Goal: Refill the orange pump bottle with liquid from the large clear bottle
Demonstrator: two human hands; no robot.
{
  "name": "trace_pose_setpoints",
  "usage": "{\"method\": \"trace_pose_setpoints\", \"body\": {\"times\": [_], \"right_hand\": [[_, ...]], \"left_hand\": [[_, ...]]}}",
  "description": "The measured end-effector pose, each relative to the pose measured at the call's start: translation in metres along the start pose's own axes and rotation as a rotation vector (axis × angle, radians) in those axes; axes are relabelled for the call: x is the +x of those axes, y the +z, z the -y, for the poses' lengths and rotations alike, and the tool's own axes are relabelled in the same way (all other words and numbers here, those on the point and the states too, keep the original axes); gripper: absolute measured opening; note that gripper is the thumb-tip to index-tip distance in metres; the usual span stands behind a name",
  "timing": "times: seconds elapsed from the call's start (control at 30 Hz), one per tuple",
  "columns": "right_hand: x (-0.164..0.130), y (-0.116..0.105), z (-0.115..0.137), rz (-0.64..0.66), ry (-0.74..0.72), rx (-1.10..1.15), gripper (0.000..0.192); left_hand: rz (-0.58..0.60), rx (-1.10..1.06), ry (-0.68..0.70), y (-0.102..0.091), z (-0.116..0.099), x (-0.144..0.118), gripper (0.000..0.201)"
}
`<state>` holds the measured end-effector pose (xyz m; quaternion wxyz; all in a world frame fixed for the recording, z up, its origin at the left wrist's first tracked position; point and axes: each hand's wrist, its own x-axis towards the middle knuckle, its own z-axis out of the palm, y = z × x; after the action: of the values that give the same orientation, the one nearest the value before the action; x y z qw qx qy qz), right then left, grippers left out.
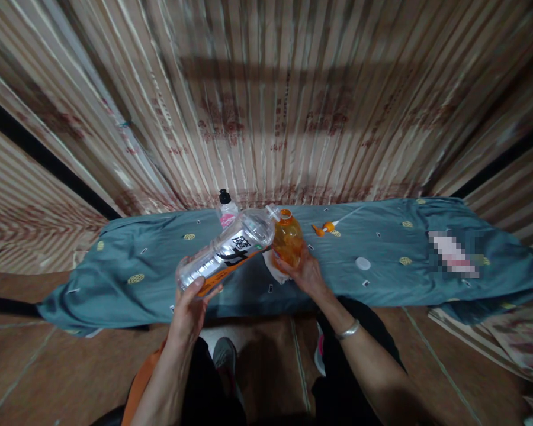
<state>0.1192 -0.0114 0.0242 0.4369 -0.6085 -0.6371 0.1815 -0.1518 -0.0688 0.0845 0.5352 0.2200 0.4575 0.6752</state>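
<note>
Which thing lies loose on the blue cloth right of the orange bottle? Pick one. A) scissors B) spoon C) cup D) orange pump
D: the orange pump with its thin tube lies on the cloth, apart from the orange bottle that the right hand holds.

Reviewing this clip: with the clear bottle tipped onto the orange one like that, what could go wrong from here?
1. The left hand grips the clear bottle only at its base; tilted, its mouth may slip off the orange bottle and spill on the blue cloth.
2. The right hand alone steadies the orange bottle; it might tip.
3. The pump head and white cap lie loose and could roll away.
</note>
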Motion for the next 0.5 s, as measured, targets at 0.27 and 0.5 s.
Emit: {"method": "trace_pose_setpoints", "body": {"times": [0.27, 0.5], "right_hand": [[0.002, -0.002, -0.001, 0.029, 0.047, 0.009, 0.070], [0.013, -0.012, 0.004, 0.086, 0.102, -0.004, 0.074]], "left_hand": [[0.021, 0.004, 0.033, -0.003, -0.003, -0.006, 0.075], [0.016, 0.021, 0.049, -0.006, -0.001, -0.003, 0.075]]}}
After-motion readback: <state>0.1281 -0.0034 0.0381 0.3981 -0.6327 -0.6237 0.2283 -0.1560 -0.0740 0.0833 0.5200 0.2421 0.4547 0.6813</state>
